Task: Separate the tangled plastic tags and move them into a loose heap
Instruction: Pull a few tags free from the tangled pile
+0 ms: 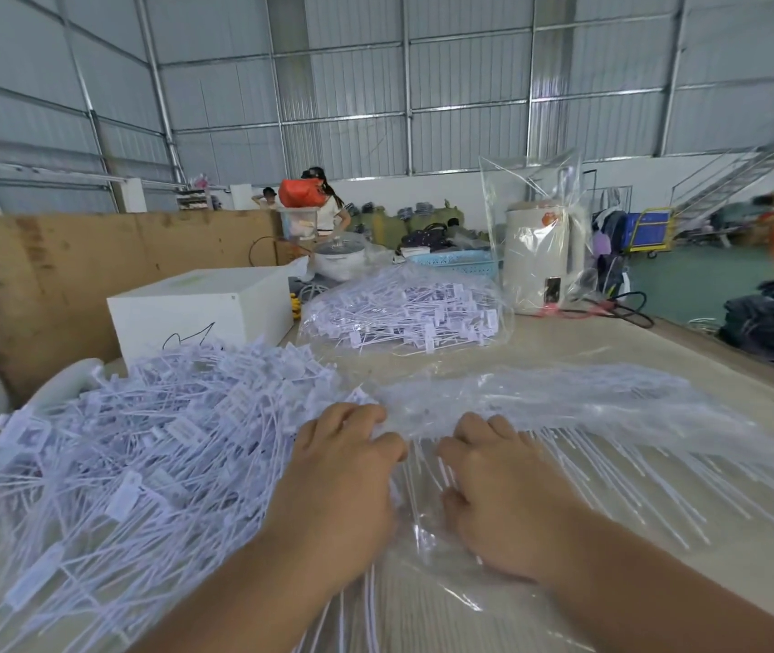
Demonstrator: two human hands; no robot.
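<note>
From the head view we have both hands down on a crinkled clear plastic bag (540,398) of white stemmed tags lying on the pale worktop (729,351), our left hand (345,468) and right hand (498,483) side by side, fingers curled and pinching the film where the bundle's stems fan out towards us, probably to pull the bag open. The loose heap of white plastic tags (140,445) sits just left of our left hand, near enough to push freed tags straight across. Further back, another clear bag of tags (404,313) waits beside a white box (196,304).
</note>
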